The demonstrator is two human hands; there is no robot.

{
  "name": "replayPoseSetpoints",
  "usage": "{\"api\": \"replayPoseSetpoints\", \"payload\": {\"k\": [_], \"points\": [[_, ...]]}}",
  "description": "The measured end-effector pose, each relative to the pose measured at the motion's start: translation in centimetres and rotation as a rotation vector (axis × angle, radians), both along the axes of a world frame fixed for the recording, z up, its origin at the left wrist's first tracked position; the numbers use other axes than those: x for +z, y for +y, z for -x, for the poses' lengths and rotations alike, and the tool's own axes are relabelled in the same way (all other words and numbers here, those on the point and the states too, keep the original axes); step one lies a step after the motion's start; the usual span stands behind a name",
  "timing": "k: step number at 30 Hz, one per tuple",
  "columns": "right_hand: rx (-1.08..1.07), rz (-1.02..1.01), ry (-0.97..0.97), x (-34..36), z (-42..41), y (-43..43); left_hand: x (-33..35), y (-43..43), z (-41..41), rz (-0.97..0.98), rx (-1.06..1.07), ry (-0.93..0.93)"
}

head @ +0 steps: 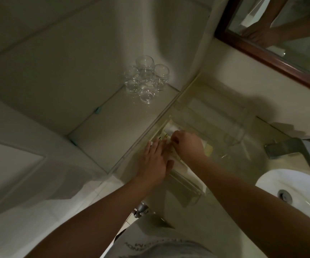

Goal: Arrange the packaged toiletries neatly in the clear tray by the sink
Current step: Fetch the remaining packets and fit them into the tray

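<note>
Both bare forearms reach into the clear plastic tray [213,116]: left hand [155,161] flat, steadying pale packaged toiletries [171,130], right hand [187,146] pinching one; aligning underway, next needs square seating.

The pale, glossy stone vanity counter [124,116] carried a cluster of clear stemless drinking glasses [146,79] near the wall and a clear compartmented plastic tray [212,116] beside the white basin [296,190].
</note>
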State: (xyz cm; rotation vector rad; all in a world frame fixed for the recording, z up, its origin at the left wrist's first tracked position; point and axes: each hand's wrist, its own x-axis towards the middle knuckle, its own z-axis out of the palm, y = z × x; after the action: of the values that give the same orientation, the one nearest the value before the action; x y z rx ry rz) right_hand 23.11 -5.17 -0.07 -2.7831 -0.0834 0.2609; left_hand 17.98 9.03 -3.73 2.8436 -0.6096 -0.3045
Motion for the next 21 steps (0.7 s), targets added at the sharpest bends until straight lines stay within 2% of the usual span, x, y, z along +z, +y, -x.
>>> {"api": "replayPoseSetpoints", "payload": {"k": [5,9,13,16,21], "points": [[0.135,0.196,0.019,-0.1,0.6,0.8,-0.9,0.6,0.0,0.019,-0.039,0.000],[0.116,0.199,0.007,0.1,1.6,1.1,-0.8,0.8,-0.2,0.017,-0.056,-0.002],[0.042,0.050,-0.062,0.6,2.8,0.7,-0.8,1.0,-0.1,0.021,-0.078,-0.019],[-0.093,-0.039,-0.114,1.1,4.1,-0.2,-0.6,1.0,0.0,0.032,-0.072,-0.012],[-0.311,-0.055,-0.085,1.5,6.8,-3.9,0.1,0.5,0.9,0.166,0.005,-0.061]]}}
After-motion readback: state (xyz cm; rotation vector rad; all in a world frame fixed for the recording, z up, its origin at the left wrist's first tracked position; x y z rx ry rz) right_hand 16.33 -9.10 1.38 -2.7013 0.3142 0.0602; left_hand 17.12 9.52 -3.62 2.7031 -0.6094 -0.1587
